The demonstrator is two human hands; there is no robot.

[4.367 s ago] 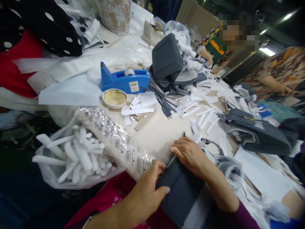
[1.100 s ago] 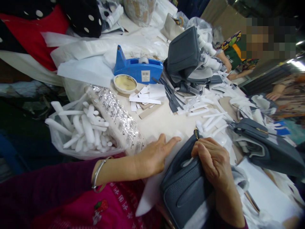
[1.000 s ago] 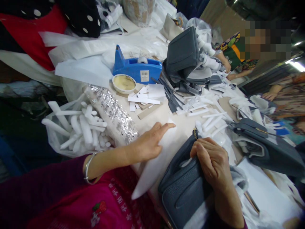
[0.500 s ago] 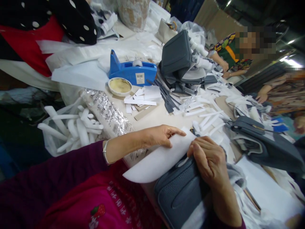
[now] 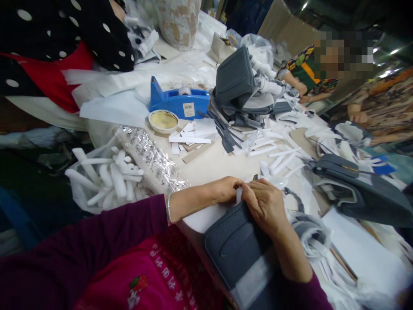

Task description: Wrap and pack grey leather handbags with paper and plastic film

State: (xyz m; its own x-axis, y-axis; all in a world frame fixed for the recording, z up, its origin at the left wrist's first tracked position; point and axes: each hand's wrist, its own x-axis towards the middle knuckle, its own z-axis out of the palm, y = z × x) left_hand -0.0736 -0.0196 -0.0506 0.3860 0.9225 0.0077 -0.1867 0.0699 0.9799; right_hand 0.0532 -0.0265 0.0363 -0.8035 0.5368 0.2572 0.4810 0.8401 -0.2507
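Observation:
A dark blue-grey handbag (image 5: 238, 241) lies tilted at the table's front edge, a translucent white band across its lower part. Beside its upper edge, a white foam sheet (image 5: 204, 218) is partly covered by my left forearm. My left hand (image 5: 228, 190) is closed, its fingertips pinching at the bag's top edge, where a bit of white shows between the hands. Touching it, my right hand (image 5: 266, 206) is closed over the top of the bag with thumb and fingers bent. My fingers hide exactly what is pinched there.
Farther back are a blue tape dispenser (image 5: 180, 101), a round dish of yellowish paste (image 5: 163, 121) and white card strips (image 5: 190, 140). A bag of white foam rolls (image 5: 112, 176) sits left. More handbags (image 5: 235, 77) and foam strips lie right. Other people work around the table.
My left hand has moved from above the sheet to meet my right hand at the bag's top edge, its fingers closing. The foam sheet has sunk lower behind the bag.

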